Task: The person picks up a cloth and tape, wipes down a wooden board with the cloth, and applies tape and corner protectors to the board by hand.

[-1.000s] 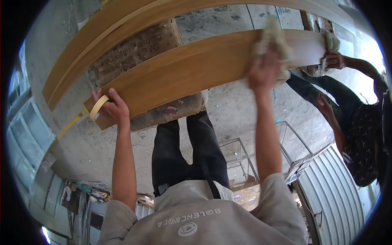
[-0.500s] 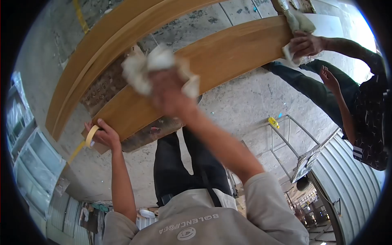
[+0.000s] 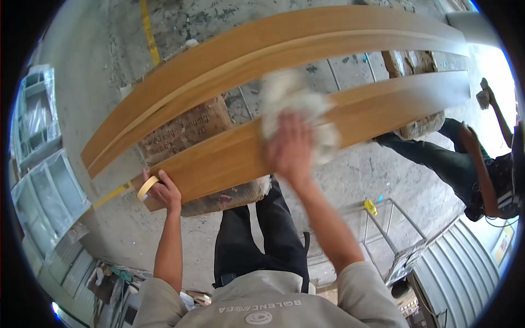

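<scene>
A long brown wooden board lies across in front of me. My left hand grips its left end, with a roll of masking tape hanging around the fingers. Near the board's middle, my right hand presses a bunched white cloth against the surface. Hand and cloth are smeared by motion, and the cloth hides part of the board's far edge.
Beyond it lies a second, ridged wooden board. Cardboard-wrapped supports stand under the boards. A co-worker is at the right, one hand raised with a cloth. A metal frame stands on the concrete floor, a yellow bottle beside it.
My right hand and the cloth have moved right along the board. My left hand stays at its end. The co-worker has moved right, the cloth now off the board.
</scene>
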`<state>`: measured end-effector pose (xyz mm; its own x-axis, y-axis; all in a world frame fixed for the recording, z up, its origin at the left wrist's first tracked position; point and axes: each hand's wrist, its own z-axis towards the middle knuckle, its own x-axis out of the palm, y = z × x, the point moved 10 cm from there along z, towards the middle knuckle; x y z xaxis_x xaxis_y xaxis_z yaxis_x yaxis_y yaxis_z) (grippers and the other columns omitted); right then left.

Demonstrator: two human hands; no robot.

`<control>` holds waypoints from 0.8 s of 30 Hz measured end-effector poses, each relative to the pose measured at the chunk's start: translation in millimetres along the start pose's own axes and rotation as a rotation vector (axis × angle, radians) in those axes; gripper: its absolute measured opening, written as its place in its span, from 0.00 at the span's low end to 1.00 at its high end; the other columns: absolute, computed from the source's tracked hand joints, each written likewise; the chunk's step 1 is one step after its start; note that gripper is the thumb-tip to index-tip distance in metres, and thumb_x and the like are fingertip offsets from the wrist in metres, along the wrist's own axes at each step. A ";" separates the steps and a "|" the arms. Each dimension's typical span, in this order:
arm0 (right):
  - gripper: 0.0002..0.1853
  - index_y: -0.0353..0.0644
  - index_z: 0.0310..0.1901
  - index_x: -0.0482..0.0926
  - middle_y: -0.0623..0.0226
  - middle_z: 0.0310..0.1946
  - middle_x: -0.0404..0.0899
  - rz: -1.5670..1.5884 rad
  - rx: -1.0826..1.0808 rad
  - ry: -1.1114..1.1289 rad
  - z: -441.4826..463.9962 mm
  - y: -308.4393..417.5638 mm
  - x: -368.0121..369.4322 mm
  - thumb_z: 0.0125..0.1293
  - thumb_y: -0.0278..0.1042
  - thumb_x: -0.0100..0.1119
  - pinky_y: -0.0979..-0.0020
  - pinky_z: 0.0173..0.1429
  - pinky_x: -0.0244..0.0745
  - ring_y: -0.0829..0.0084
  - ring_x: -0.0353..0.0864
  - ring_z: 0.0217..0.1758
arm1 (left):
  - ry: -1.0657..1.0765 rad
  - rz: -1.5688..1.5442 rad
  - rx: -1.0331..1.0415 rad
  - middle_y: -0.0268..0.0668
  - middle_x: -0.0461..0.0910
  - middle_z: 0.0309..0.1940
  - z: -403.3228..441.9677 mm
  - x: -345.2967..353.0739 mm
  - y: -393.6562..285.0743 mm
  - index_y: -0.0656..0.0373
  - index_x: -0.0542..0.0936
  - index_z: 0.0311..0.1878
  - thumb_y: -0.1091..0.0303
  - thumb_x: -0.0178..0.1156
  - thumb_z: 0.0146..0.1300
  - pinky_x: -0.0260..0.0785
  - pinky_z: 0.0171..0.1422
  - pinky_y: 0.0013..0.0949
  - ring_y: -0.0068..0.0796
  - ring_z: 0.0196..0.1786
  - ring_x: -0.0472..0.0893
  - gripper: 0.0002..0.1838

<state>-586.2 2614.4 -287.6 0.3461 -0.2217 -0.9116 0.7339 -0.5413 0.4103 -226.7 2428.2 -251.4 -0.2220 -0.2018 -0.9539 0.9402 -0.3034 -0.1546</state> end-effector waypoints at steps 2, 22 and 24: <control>0.35 0.46 0.68 0.65 0.62 0.67 0.65 0.163 -0.256 0.075 -12.0 69.5 9.7 0.56 0.45 0.56 0.52 0.74 0.52 0.60 0.61 0.72 | 0.031 -0.119 -0.056 0.53 0.69 0.61 -2.0 6.2 4.2 0.70 0.65 0.64 0.56 0.51 0.70 0.55 0.69 0.46 0.51 0.63 0.68 0.28; 0.34 0.45 0.69 0.63 0.60 0.71 0.60 0.214 -0.169 0.064 -19.0 33.0 5.3 0.60 0.45 0.54 0.52 0.76 0.50 0.61 0.56 0.75 | 0.004 0.106 0.112 0.58 0.70 0.59 -2.4 3.6 -2.2 0.76 0.67 0.62 0.52 0.49 0.72 0.57 0.68 0.49 0.56 0.61 0.69 0.31; 0.37 0.48 0.70 0.62 0.64 0.71 0.61 0.223 -0.265 0.064 -19.3 35.2 6.5 0.58 0.46 0.57 0.53 0.77 0.48 0.62 0.58 0.74 | -0.013 0.126 0.112 0.58 0.70 0.59 -2.0 2.9 -1.3 0.74 0.67 0.63 0.51 0.49 0.72 0.57 0.68 0.49 0.56 0.61 0.68 0.32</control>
<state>-546.8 2609.6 -278.6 0.5443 -0.2550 -0.7992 0.7598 -0.2540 0.5985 -228.0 2429.8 -254.5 -0.1086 -0.2565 -0.9604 0.9263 -0.3768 -0.0041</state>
